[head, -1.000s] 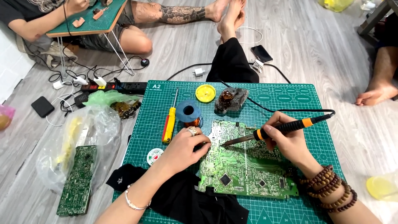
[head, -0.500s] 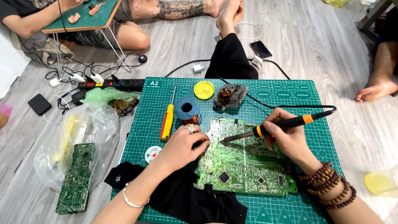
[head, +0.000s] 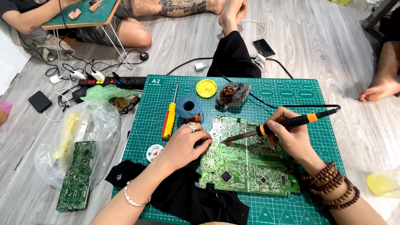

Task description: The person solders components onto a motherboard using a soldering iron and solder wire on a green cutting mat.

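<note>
A grey wooden floor (head: 325, 46) is covered in the middle by a green cutting mat (head: 291, 89), on which the work is laid out. On the near half of the mat a green circuit board (head: 250, 166) is seen lying flat, its near left corner resting over a black cloth (head: 183, 200). Left of the mat a clear plastic bag (head: 89, 125) is spread on the floor, with a second, narrower circuit board (head: 77, 177) lying at its near edge. A black power strip (head: 112, 81) is placed on the floor just beyond the mat's far left corner. The left hand (head: 183, 143), ringed on one finger, is pressed onto the left edge of the board with fingers curled and pinched together; whether anything thin is held between them cannot be told. The right hand (head: 291, 135) is closed around a soldering iron (head: 283, 124) with a black and orange handle, whose tip is held against the board close to the left fingertips. Farther on the mat, a yellow and red screwdriver (head: 170, 118) lies at the left, a blue solder spool (head: 188, 106) just right of it, then a yellow round tin (head: 206, 88) and a grey holder with an amber lump (head: 233, 93).
</note>
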